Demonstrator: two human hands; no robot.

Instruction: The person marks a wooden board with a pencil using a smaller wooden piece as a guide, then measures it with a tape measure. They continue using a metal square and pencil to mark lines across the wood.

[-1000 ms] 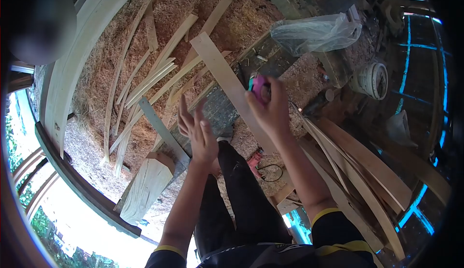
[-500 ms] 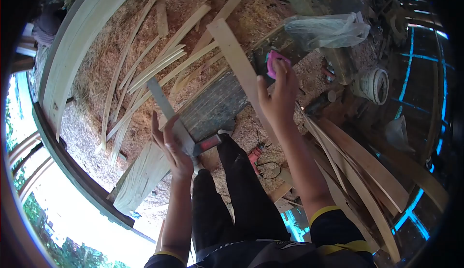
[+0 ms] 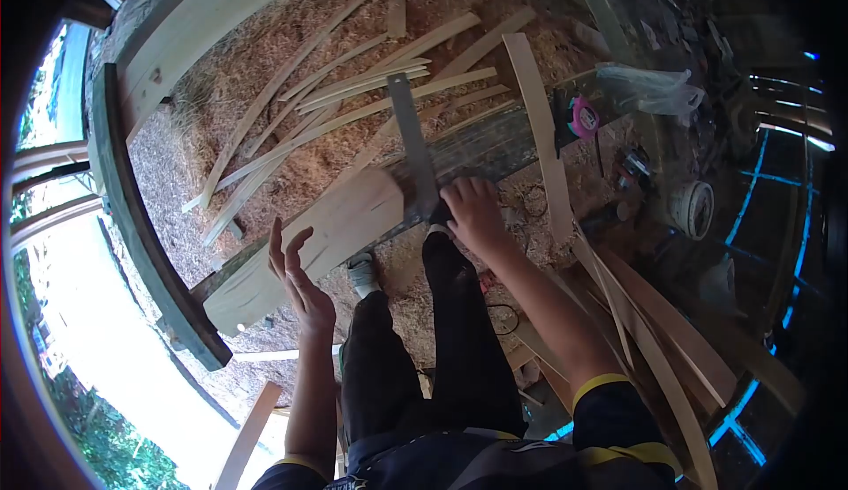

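My right hand (image 3: pixel 475 212) is closed at the lower end of a try square (image 3: pixel 412 137), whose metal blade points away across the dark workbench plank (image 3: pixel 503 146). The fingers partly hide its dark stock. My left hand (image 3: pixel 306 291) is raised with its fingers apart and nothing in them, near a wide pale board (image 3: pixel 327 229) with an angled end. A pink tape measure (image 3: pixel 584 119) rests on the plank to the right, beside a long narrow wooden board (image 3: pixel 537 128) that lies across it.
Several thin wood strips (image 3: pixel 353 128) lie over shavings beyond the plank. A clear plastic bag (image 3: pixel 654 90) and a white bucket (image 3: pixel 693 207) are at the right. Long boards (image 3: pixel 662 313) lean beside my right arm. A curved dark beam (image 3: pixel 146 225) stands left.
My right hand has left the pink tape measure on the plank and moved left to the try square. The square is now away from my left hand. My view has shifted left.
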